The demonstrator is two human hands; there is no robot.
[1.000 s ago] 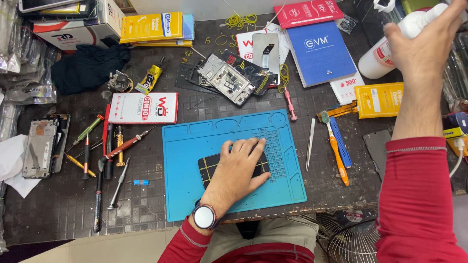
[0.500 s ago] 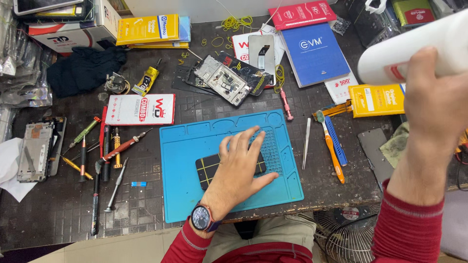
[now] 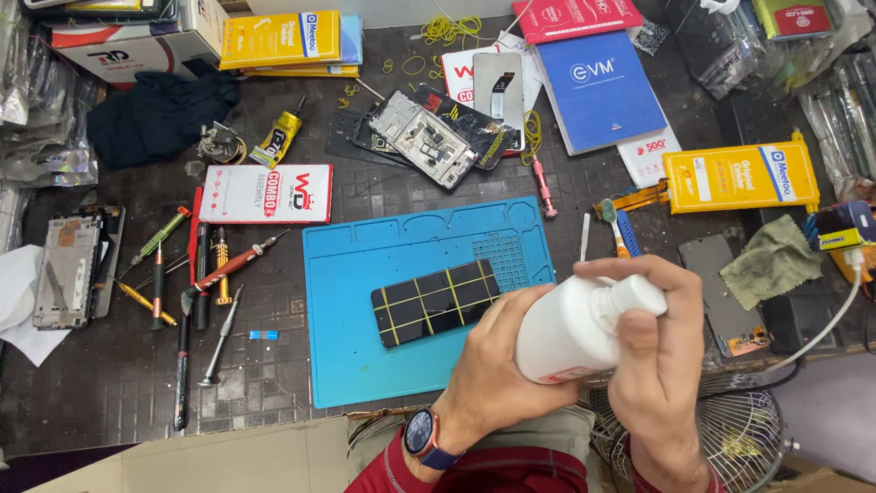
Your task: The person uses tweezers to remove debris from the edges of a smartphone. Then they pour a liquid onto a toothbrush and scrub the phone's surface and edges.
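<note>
Left hand (image 3: pixel 497 365) and right hand (image 3: pixel 662 356) both clamp one white bottle (image 3: pixel 584 329) beside one black phone (image 3: pixel 436 301)

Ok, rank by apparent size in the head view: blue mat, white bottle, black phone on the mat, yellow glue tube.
1. Blue mat, clearly largest.
2. White bottle and black phone: about alike. The bottle is held nearer the camera and partly covered by both hands, so unranked.
3. Yellow glue tube, smallest.
</note>
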